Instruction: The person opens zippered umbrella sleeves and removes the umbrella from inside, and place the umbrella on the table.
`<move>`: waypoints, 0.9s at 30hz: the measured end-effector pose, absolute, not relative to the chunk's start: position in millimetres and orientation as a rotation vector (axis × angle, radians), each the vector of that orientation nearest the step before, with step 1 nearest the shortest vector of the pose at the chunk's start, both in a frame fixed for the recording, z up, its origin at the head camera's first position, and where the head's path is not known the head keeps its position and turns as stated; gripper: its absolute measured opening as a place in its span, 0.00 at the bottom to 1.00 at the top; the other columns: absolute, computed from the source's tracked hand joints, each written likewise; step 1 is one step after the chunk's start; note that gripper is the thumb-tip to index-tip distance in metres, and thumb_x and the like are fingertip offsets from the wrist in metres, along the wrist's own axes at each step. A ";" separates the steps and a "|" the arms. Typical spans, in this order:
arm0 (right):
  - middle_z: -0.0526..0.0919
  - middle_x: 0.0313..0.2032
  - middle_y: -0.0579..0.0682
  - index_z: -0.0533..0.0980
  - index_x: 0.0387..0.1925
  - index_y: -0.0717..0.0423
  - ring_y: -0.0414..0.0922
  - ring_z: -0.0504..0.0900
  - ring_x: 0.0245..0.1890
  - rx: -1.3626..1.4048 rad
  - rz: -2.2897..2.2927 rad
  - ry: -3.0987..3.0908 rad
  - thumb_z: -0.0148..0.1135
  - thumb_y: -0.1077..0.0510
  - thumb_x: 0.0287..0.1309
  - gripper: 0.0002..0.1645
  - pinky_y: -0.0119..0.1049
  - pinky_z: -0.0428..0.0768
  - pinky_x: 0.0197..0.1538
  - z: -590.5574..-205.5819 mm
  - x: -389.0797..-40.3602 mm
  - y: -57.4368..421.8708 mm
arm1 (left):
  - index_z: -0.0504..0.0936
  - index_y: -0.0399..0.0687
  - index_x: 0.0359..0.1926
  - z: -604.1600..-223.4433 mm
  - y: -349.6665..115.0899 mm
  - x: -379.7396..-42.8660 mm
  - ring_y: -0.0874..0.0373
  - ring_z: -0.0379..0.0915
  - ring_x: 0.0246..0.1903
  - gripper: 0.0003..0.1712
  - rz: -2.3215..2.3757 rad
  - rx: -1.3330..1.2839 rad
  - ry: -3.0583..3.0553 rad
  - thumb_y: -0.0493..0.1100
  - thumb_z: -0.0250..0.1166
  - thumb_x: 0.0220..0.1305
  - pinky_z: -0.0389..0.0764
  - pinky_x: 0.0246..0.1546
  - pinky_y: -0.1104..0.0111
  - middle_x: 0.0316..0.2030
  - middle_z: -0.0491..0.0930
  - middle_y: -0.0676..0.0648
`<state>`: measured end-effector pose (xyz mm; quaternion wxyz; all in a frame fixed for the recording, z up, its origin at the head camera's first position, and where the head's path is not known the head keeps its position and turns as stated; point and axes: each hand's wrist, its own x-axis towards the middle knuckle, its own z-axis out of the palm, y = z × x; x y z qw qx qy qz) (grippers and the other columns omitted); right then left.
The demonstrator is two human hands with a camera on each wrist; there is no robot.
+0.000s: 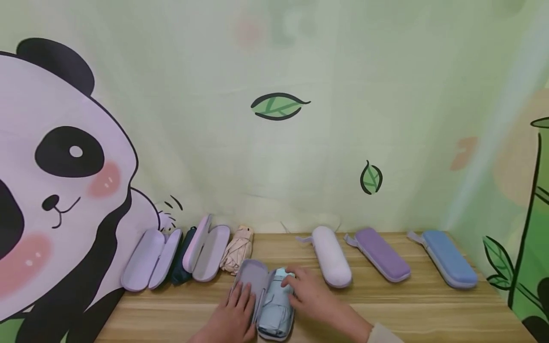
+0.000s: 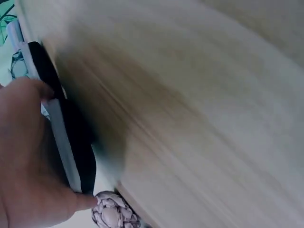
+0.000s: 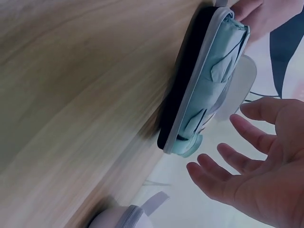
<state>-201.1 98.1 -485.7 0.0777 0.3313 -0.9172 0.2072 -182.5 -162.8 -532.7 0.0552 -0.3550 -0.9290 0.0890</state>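
A case (image 1: 253,274) lies open near the front of the table, its grey-lined lid folded out to the left. In its right half sits a folded light-blue umbrella (image 1: 276,307), also visible in the right wrist view as a pale teal umbrella (image 3: 223,61) rising above the rim. My left hand (image 1: 233,309) rests on the inside of the lid, fingers extended. Over the umbrella's far end hovers my right hand (image 1: 313,293); in the right wrist view its fingers are spread and lightly bent, apart from the umbrella, holding nothing.
At the back left stand two open cases, one lilac (image 1: 143,262) and one pink-lilac (image 1: 212,257), with a dark folded umbrella (image 1: 182,264) between them and a beige folded umbrella (image 1: 238,247) alongside. Closed white (image 1: 331,257), purple (image 1: 381,255) and blue (image 1: 450,259) cases lie at right.
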 end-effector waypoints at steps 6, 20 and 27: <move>0.79 0.54 0.57 0.80 0.44 0.57 0.52 0.81 0.52 0.970 0.656 -2.820 0.65 0.63 0.62 0.09 0.47 0.80 0.55 -488.6 -197.7 96.1 | 0.69 0.36 0.71 -544.3 -156.9 -177.6 0.33 0.62 0.69 0.49 0.247 -1.105 -2.930 0.74 0.43 0.72 0.61 0.66 0.39 0.71 0.66 0.33; 0.80 0.43 0.58 0.80 0.43 0.65 0.54 0.82 0.45 0.640 0.739 -2.933 0.65 0.60 0.62 0.12 0.50 0.81 0.49 -487.9 -197.4 84.8 | 0.66 0.36 0.73 -556.0 -143.9 -178.3 0.31 0.54 0.73 0.60 0.014 -0.930 -3.019 0.82 0.39 0.65 0.54 0.70 0.39 0.73 0.61 0.31; 0.81 0.37 0.61 0.79 0.39 0.70 0.55 0.84 0.40 0.580 0.696 -2.973 0.66 0.58 0.62 0.15 0.50 0.83 0.44 -483.2 -195.9 72.9 | 0.66 0.35 0.73 -557.4 -144.7 -177.4 0.31 0.53 0.73 0.61 -0.008 -0.919 -3.022 0.83 0.38 0.65 0.52 0.71 0.39 0.73 0.61 0.31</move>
